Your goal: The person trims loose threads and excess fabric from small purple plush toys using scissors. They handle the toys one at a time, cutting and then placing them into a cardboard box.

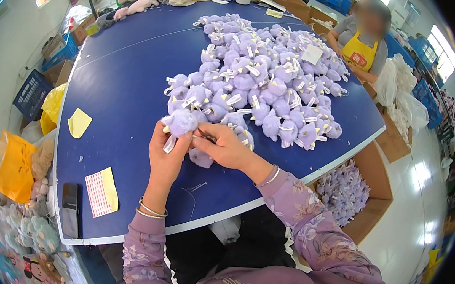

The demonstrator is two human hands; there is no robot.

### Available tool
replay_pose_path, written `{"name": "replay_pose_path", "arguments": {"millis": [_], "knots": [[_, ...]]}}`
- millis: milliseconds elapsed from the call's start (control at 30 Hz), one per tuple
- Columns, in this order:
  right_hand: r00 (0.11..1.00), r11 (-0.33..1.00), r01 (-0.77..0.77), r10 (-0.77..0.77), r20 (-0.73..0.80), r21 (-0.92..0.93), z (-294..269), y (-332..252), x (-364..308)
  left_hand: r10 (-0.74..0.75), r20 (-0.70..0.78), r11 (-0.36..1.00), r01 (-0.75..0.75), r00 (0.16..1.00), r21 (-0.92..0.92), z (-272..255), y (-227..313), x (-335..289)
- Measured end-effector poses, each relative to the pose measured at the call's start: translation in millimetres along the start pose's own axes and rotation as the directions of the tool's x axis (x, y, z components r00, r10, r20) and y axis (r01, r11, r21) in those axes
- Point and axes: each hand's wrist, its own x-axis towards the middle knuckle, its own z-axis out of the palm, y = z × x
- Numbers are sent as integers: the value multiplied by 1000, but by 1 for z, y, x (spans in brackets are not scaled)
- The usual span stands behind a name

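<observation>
My left hand (163,151) is closed on a small fluffy lilac plush toy (181,122), which has pale yellow pointed bits and a white fabric tag (169,143) hanging down. Close beside the toy, my right hand (227,146) is closed around a small dark tool (208,137); fingers cover most of it, so its exact kind is unclear. Both hands are just above the near part of the blue table (122,86). Another lilac plush (200,158) lies just below them. A large heap of similar tagged plush toys (243,79) spreads beyond and to the right.
At the table's left lie a dark phone (70,209), a sheet of small red-marked stickers (101,192) and a yellow paper (79,123). A cardboard box (376,209) of lilac toys stands below the right edge. A person in a yellow apron (359,53) is at the far right.
</observation>
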Motion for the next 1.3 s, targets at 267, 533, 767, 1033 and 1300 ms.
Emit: {"name": "replay_pose_path", "arguments": {"millis": [267, 533, 767, 1033, 1300], "knots": [[970, 963, -243, 243, 15, 114, -7, -3, -4, 11, 12, 994, -12, 1000, 108, -11, -8, -4], [987, 982, -163, 164, 3, 99, -8, -8, -7, 94, -5, 990, -93, 996, 102, -2, -11, -5], [988, 981, -155, 155, 14, 120, -5, -6, -6, 81, -7, 996, -82, 997, -45, 4, -1, -7], [991, 990, -133, 132, 21, 44, -3, -4, -6, 89, -45, 995, -90, 995, -39, -11, -22, -4], [993, 989, -117, 114, -33, -86, -2, -9, -5, 28, -35, 1000, -28, 999, -9, -7, -19, -7]]}}
